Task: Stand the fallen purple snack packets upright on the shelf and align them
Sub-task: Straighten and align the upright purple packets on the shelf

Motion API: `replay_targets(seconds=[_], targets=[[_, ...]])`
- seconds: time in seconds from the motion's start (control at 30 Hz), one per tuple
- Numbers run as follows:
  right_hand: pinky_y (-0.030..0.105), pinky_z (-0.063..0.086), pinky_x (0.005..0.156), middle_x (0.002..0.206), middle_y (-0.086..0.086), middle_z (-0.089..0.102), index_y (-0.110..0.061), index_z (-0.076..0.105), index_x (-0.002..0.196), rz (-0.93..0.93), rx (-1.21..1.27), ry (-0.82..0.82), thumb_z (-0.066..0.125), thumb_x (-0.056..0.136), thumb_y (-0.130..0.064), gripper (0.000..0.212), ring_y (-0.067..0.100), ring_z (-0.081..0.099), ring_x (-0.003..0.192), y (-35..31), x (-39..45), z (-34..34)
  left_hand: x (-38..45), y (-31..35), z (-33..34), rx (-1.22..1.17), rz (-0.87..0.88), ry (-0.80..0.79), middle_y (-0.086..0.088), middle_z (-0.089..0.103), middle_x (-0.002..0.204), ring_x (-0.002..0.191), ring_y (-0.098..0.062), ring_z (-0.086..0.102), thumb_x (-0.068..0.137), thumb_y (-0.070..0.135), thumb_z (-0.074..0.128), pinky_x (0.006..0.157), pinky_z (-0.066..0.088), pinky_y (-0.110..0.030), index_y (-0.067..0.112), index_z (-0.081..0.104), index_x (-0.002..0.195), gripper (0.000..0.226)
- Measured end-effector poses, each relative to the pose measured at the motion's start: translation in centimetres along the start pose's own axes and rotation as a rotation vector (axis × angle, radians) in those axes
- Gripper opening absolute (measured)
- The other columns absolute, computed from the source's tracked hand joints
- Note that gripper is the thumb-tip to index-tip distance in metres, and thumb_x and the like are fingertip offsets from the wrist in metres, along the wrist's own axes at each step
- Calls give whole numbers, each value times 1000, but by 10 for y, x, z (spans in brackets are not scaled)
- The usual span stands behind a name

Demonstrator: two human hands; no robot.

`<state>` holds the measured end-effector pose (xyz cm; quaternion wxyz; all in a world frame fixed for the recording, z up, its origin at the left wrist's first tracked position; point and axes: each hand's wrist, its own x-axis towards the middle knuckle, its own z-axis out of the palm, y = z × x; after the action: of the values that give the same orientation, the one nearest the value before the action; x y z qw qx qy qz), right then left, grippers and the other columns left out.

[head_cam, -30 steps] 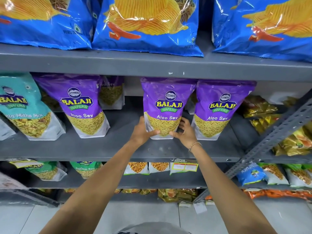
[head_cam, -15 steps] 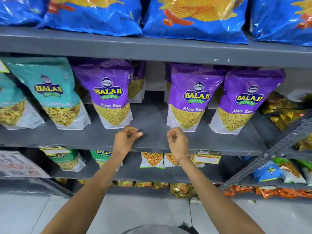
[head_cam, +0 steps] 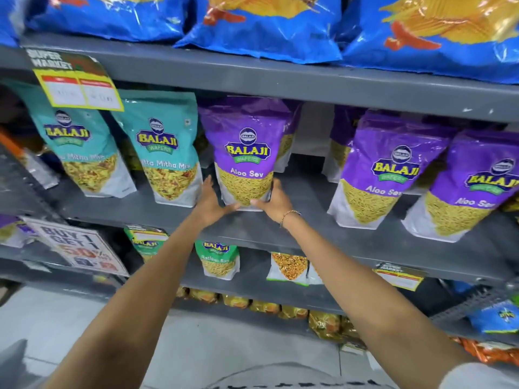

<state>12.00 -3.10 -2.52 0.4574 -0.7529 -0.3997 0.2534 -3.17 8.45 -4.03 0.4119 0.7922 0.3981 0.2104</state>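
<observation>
Three purple Aloo Sev packets stand upright along the front of the grey middle shelf (head_cam: 309, 228). The left purple packet (head_cam: 245, 153) is clasped at its base between my left hand (head_cam: 210, 202) and my right hand (head_cam: 273, 202), one on each lower side. The middle purple packet (head_cam: 384, 169) and the right purple packet (head_cam: 471, 186) stand further right, untouched. More purple packets (head_cam: 339, 136) stand behind them, partly hidden.
Two teal Mitha Mix packets (head_cam: 165, 147) stand just left of the held packet. Big blue chip bags (head_cam: 266, 21) fill the shelf above. A price tag (head_cam: 75, 82) hangs at the upper left. Lower shelves hold green and yellow packets (head_cam: 220, 259); a promo sign (head_cam: 75, 245) sits lower left.
Both hands let go of the middle purple packet, drew back, then moved left and closed on the base of the left purple packet. The view swung left.
</observation>
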Motion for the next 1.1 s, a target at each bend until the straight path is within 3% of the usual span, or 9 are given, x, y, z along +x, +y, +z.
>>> replay_targets(seconds=[0.07, 0.13, 0.23, 0.37, 0.6, 0.93, 1.0, 1.1], targets=[[36, 45, 88, 126, 16, 55, -4, 37, 124, 9, 13, 58, 78, 72, -20, 68, 31, 53, 116, 1, 4, 4, 14, -9, -2, 22, 11, -29, -9, 35, 148, 137, -25, 37, 51, 60, 79, 111, 36, -47, 11, 22, 144, 120], [36, 47, 85, 123, 15, 58, -5, 41, 121, 6, 14, 103, 80, 70, -21, 66, 29, 56, 112, 2, 6, 3, 23, -15, 0, -43, -31, -66, -3, 48, 139, 127, -21, 48, 48, 66, 79, 105, 43, -47, 14, 29, 138, 116], [29, 45, 80, 119, 13, 61, -5, 46, 117, 14, 32, 119, 82, 68, -21, 62, 21, 56, 102, 3, 6, -2, 18, 1, 1, -63, -47, -33, -7, 55, 129, 115, -24, 54, 63, 37, 85, 97, 47, -40, 9, 32, 134, 93], [35, 51, 88, 116, 11, 63, -9, 49, 114, 16, 17, 144, 84, 64, -22, 62, 25, 59, 106, 12, 8, -12, 21, 7, 14, -72, -54, 11, -9, 56, 125, 114, -26, 54, 65, 26, 85, 90, 46, -35, 8, 34, 130, 85], [39, 53, 91, 115, 10, 65, -9, 49, 113, 36, -8, 162, 86, 61, -25, 66, 22, 61, 101, 27, 7, -36, 21, 20, 33, -104, -21, -26, -10, 57, 128, 116, -28, 56, 62, 29, 86, 95, 49, -41, 9, 38, 125, 82], [28, 45, 87, 122, 5, 55, -10, 37, 131, 56, -10, 110, 79, 71, -17, 74, 15, 53, 107, 29, -9, -43, 18, 23, 38, -150, 2, -68, -10, 50, 136, 124, -26, 48, 67, 24, 84, 90, 41, -29, 7, 33, 130, 83], [30, 48, 87, 110, 5, 58, -9, 44, 125, 90, -89, 161, 74, 76, -19, 59, 13, 54, 96, 37, -20, -45, 17, 22, 39, -175, -4, -96, -9, 48, 138, 127, -25, 47, 64, 25, 85, 94, 42, -31, 9, 29, 132, 90], [30, 48, 76, 90, 7, 68, -9, 62, 96, 49, -89, 411, 65, 85, -28, 22, 16, 59, 80, 58, -51, -56, 16, 26, 40, -218, -21, -102, -8, 47, 138, 126, -24, 47, 61, 26, 87, 95, 43, -33, 11, 25, 135, 97]])
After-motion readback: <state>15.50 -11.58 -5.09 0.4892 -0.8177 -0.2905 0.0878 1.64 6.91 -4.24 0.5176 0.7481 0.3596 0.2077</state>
